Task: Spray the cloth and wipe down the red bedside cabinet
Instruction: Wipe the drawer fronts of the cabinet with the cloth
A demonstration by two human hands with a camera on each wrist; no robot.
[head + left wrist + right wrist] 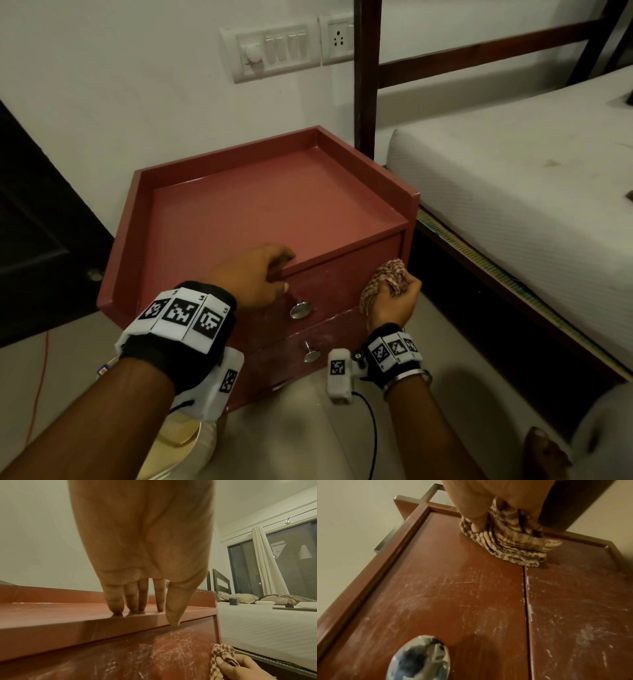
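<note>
My left hand [255, 274] rests straight fingers [115, 601] on the red bedside cabinet [260, 205] top's front edge, thumb over the lip, while my right hand [394, 301] grips the bunched cloth [508, 540] against the scuffed upper drawer front [453, 595].

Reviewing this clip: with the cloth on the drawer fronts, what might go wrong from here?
1. The bunched cloth covers little area, so the right hand may miss the whitish streaks across the upper drawer front.
2. Wiping leftward, it could snag on the metal knob.
3. The left hand only rests fingers on the cabinet top edge, so hard pushing might shift it.
</note>
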